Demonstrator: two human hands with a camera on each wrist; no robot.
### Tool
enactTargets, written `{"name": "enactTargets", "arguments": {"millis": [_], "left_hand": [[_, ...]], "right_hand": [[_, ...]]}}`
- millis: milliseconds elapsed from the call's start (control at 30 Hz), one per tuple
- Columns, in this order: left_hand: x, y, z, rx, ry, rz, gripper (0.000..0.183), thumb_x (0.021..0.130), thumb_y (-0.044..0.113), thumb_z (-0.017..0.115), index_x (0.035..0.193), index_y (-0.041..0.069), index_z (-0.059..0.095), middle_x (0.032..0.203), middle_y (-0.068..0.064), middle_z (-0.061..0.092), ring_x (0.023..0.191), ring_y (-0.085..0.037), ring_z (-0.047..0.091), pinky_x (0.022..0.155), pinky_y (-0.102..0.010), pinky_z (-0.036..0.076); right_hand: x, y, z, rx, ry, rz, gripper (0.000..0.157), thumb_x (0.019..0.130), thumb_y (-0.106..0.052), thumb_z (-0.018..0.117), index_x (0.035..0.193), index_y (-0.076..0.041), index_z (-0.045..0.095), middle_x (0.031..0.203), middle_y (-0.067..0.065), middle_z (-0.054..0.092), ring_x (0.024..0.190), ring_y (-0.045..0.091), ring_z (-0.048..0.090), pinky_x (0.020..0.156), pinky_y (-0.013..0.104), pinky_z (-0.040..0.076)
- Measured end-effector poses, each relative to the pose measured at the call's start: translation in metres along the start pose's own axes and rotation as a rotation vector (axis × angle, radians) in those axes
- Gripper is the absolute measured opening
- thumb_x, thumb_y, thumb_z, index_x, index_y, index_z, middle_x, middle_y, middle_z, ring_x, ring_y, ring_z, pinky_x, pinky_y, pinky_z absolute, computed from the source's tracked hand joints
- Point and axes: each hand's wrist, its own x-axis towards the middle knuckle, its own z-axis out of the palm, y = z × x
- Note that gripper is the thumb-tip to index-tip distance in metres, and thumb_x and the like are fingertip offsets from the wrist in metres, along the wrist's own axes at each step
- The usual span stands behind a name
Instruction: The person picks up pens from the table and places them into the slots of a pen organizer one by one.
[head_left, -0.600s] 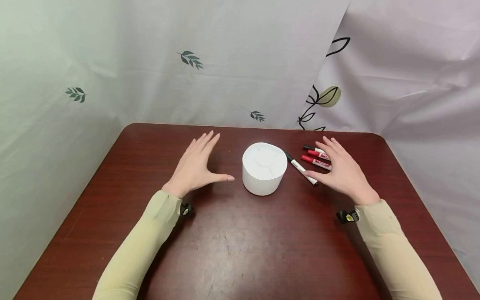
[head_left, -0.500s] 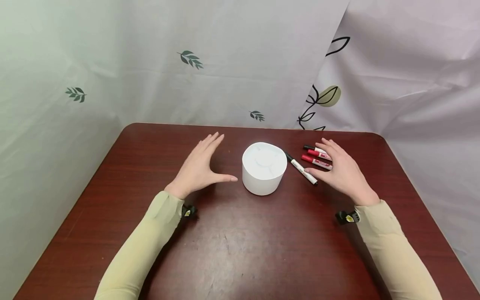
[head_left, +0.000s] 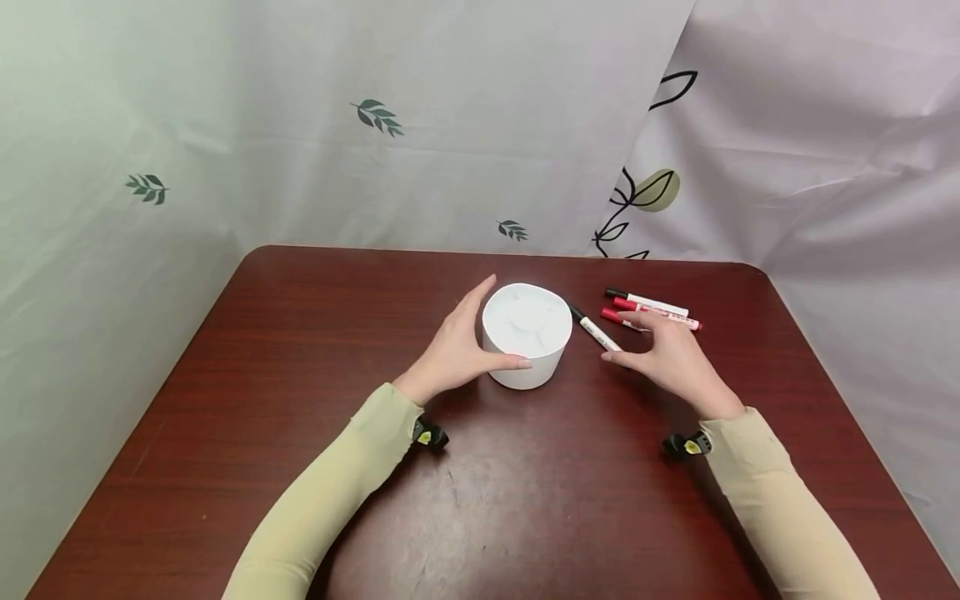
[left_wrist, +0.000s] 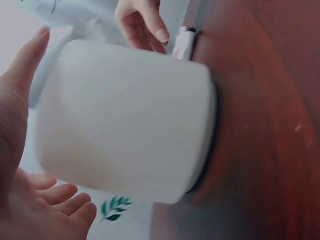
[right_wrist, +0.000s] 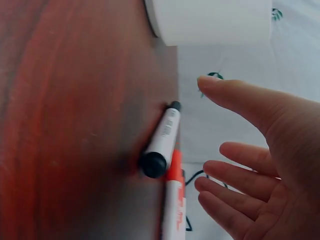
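white tub (head_left: 527, 325) on the table (head_left: 480, 517), left hand (head_left: 453, 350) round its side, fingers spread; right hand (head_left: 671, 358) loosely spread too; black-capped marker (head_left: 598, 333) kinda between them, three more markers (head_left: 651, 311) nearby

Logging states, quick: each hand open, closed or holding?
Left hand: open, partly around the white container; contact unclear.
Right hand: open by the markers, empty.

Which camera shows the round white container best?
The head view: the round white container shows sharply, top and side, partly behind the left hand. The left wrist view shows only its side, larger but blurred; the right wrist view, a cut-off piece.
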Motion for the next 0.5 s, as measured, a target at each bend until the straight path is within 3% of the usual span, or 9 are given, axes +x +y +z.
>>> {"name": "enactTargets", "arguments": {"millis": [167,300,500], "left_hand": [[0.0,-0.007,0.012,-0.052,0.01,-0.036,0.114,0.054,0.066,0.078,0.147,0.027,0.024,0.141,0.009,0.037,0.123,-0.009,0.039,0.098,-0.038,0.034],[0.001,-0.01,0.013,-0.056,0.021,-0.026,0.112,0.054,0.066,0.078,0.146,0.025,0.028,0.137,0.009,0.041,0.119,-0.01,0.043,0.096,-0.038,0.037],[0.004,-0.009,0.012,-0.055,0.013,-0.035,0.112,0.053,0.067,0.078,0.145,0.025,0.03,0.135,0.01,0.043,0.117,-0.009,0.044,0.094,-0.036,0.038]], "right_hand": [[0.001,0.002,0.01,0.028,-0.056,0.039,0.063,0.068,-0.038,0.084,0.12,-0.008,0.063,0.101,0.008,0.065,0.085,0.022,0.063,0.074,0.04,0.049],[0.003,0.004,0.013,-0.022,-0.055,0.045,0.049,0.07,-0.03,0.084,0.11,-0.007,0.066,0.086,0.004,0.066,0.074,0.017,0.062,0.065,0.037,0.046],[0.005,0.008,0.016,-0.001,-0.065,0.041,0.036,0.072,-0.021,0.082,0.102,-0.006,0.068,0.077,0.001,0.064,0.067,0.015,0.06,0.062,0.034,0.045]]}}
